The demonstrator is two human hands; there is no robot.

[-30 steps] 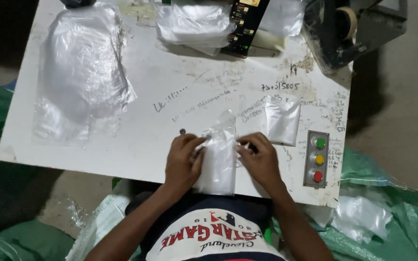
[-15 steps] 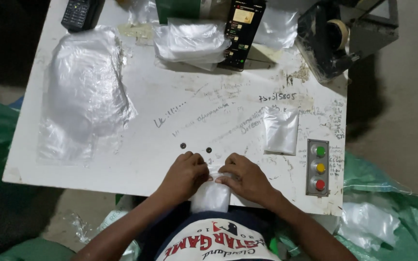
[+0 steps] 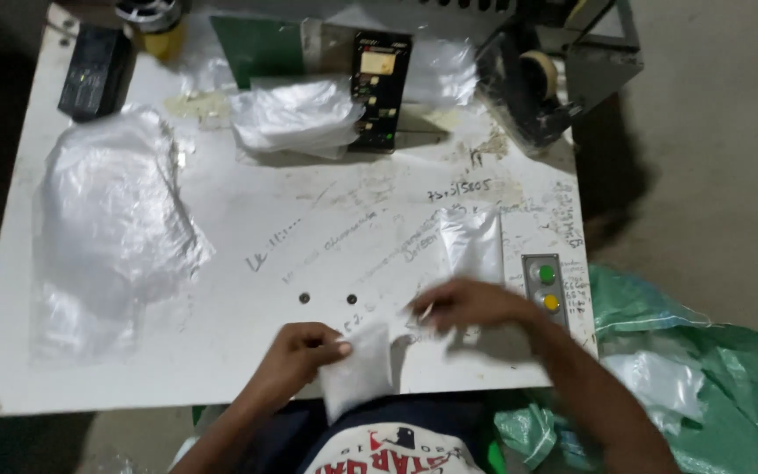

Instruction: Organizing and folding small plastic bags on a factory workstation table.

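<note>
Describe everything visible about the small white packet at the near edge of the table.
The small white packet is a flat, roughly rectangular pouch of pale, slightly glossy, plastic-looking film. It lies tilted on the near edge of the white table, its lower end hanging over the edge toward the person's lap. The left hand pinches its upper left corner. The right hand, blurred, is just beyond it; contact cannot be told.

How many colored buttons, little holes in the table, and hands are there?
Green button: 1
Yellow button: 1
Dark holes: 2
Hands, left hand pinching a small white bag and right hand: 2
Total: 6
</note>
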